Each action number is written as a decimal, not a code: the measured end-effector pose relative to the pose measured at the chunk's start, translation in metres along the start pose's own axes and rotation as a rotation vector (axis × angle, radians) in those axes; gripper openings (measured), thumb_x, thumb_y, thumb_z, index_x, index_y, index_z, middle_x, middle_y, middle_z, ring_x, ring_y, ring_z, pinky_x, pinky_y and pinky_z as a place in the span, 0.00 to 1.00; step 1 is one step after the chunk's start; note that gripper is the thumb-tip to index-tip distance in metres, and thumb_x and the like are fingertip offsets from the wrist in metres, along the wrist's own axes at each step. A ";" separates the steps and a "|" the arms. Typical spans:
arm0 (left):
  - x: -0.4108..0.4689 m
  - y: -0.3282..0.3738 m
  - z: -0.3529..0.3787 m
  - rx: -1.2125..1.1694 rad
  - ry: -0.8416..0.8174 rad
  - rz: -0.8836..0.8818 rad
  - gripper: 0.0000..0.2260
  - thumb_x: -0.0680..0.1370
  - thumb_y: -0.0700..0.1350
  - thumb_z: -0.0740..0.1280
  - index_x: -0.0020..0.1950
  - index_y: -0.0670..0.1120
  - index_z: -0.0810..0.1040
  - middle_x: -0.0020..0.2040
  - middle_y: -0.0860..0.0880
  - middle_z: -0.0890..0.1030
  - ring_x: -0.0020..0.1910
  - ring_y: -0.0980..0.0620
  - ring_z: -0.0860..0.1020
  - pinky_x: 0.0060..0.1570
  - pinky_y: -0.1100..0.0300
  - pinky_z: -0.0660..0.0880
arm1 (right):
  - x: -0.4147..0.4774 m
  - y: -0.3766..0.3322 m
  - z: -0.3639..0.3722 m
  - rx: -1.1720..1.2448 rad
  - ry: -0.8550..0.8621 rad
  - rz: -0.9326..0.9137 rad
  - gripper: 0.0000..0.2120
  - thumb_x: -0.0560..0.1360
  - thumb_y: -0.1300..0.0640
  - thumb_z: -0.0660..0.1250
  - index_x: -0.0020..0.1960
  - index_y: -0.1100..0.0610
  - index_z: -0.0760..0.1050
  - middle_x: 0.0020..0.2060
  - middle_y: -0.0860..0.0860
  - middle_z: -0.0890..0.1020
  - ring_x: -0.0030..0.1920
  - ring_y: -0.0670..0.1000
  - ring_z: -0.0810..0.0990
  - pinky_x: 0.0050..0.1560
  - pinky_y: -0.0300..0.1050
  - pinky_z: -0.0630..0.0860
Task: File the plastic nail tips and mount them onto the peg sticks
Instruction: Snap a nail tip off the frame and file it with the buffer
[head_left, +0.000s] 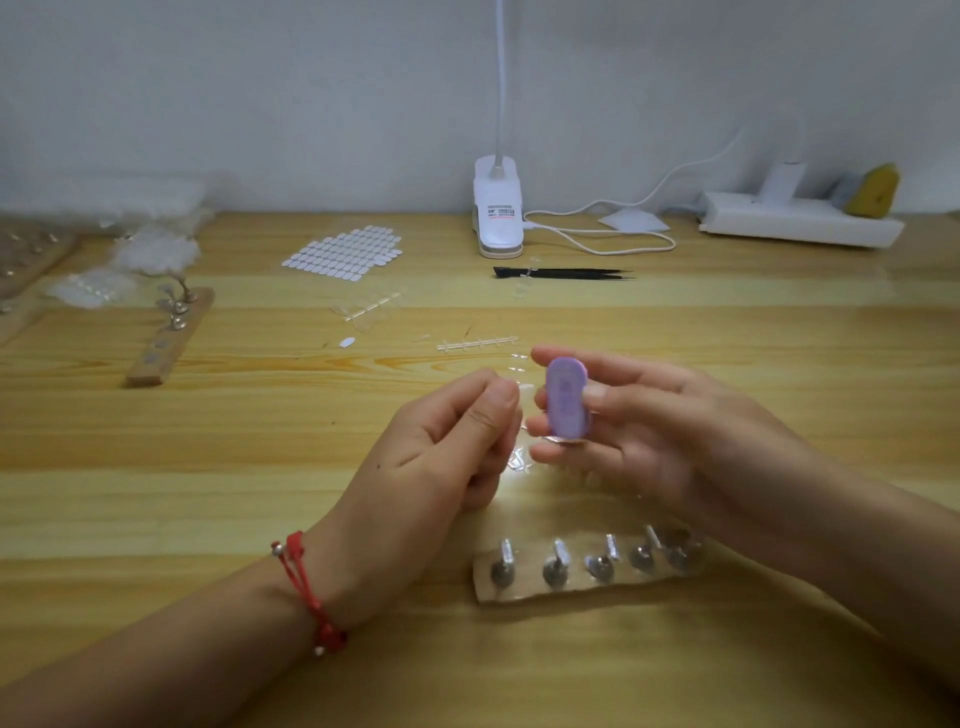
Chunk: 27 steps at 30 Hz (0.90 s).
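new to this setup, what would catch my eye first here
The purple file block held up in the right hand at centre draws the eye first, with the left hand beside it pinching what looks like a clear nail tip. Just nearer lies a wooden strip of metal peg sticks, and a red cord bracelet rings the left wrist.

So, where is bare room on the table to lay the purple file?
Bare wood lies right of the tweezers, below the power strip, and between the far peg strip and the left hand. Crowded: clear tips between it and the right hand, sprues beyond.
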<state>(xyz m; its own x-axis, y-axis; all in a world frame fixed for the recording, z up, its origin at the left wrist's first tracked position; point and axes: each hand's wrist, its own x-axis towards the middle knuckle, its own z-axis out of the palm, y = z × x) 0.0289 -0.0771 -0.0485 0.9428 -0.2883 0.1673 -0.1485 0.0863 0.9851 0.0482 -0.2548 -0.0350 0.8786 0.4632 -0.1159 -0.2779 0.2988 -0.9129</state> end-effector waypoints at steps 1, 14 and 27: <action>0.000 0.000 0.000 -0.011 0.012 -0.005 0.17 0.79 0.50 0.60 0.35 0.42 0.66 0.26 0.57 0.62 0.24 0.58 0.59 0.23 0.72 0.59 | -0.001 0.001 -0.001 -0.045 -0.021 -0.010 0.12 0.73 0.65 0.68 0.56 0.60 0.82 0.50 0.63 0.83 0.48 0.55 0.84 0.44 0.44 0.82; 0.000 -0.001 -0.004 0.130 -0.006 0.016 0.16 0.76 0.50 0.60 0.28 0.51 0.70 0.27 0.50 0.61 0.25 0.57 0.59 0.26 0.69 0.59 | -0.002 0.007 -0.002 -0.205 -0.003 -0.030 0.18 0.62 0.55 0.79 0.52 0.50 0.85 0.43 0.56 0.86 0.38 0.49 0.83 0.38 0.38 0.80; -0.001 -0.002 -0.006 0.136 -0.031 -0.004 0.15 0.76 0.49 0.61 0.28 0.49 0.70 0.27 0.49 0.62 0.25 0.56 0.59 0.25 0.68 0.59 | -0.003 0.006 0.002 -0.189 0.008 -0.001 0.19 0.61 0.53 0.74 0.52 0.52 0.85 0.42 0.59 0.84 0.39 0.50 0.83 0.41 0.40 0.81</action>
<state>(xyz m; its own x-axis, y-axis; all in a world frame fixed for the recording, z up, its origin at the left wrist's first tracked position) 0.0298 -0.0715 -0.0507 0.9342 -0.3175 0.1629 -0.1863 -0.0446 0.9815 0.0429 -0.2532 -0.0392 0.8821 0.4562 -0.1174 -0.1998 0.1366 -0.9703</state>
